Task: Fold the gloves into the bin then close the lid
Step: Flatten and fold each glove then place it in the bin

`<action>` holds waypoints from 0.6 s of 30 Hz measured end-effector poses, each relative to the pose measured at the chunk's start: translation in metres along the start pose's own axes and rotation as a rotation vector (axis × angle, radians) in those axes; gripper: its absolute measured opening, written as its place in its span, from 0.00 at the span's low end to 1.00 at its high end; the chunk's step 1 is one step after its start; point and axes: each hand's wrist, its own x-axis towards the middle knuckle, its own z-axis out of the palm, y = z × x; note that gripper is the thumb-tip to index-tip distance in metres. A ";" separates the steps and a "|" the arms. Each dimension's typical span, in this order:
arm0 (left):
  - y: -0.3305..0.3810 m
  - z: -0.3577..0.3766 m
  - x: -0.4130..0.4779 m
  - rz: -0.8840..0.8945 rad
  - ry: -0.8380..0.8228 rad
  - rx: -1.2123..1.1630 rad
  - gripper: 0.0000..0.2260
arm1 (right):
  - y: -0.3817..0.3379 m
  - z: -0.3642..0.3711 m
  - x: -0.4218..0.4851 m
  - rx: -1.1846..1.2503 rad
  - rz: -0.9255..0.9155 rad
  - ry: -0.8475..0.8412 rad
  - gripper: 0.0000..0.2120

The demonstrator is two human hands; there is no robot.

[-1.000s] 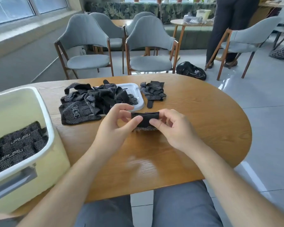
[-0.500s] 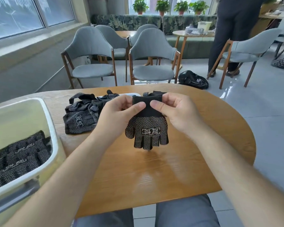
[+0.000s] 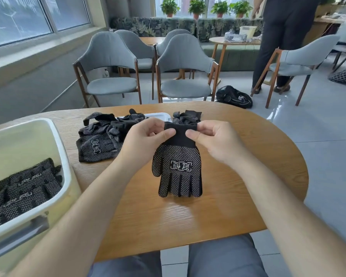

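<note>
— Any writing?
— A white framed mark of two characters on the held glove [image 3: 180, 166], too unclear to read. The same mark is on the pile glove [image 3: 97, 146].
— The binned gloves [image 3: 25, 188]?
— White marks, too small to read.

glove [image 3: 177, 166]: black, white-dotted, hanging cuff-up, fingers down
pile [image 3: 100, 140]: loose gloves, far side
bin [image 3: 62, 148]: open, left; folded gloves [image 3: 24, 188] inside
lid [image 3: 162, 116]: white, under pile

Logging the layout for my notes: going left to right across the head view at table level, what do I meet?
Bin → pile of unfolded gloves → left hand → held glove → right hand.
</note>
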 end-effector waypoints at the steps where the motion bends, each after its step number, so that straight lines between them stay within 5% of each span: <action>1: -0.002 0.000 0.002 -0.012 0.013 0.017 0.07 | 0.001 0.002 0.001 -0.019 0.019 0.010 0.05; 11: 0.010 0.005 -0.001 0.182 0.136 0.092 0.03 | -0.011 0.006 0.006 -0.122 -0.222 0.185 0.06; 18: -0.090 0.014 -0.048 0.413 -0.176 0.544 0.07 | 0.084 0.033 -0.071 -0.556 -0.328 0.068 0.09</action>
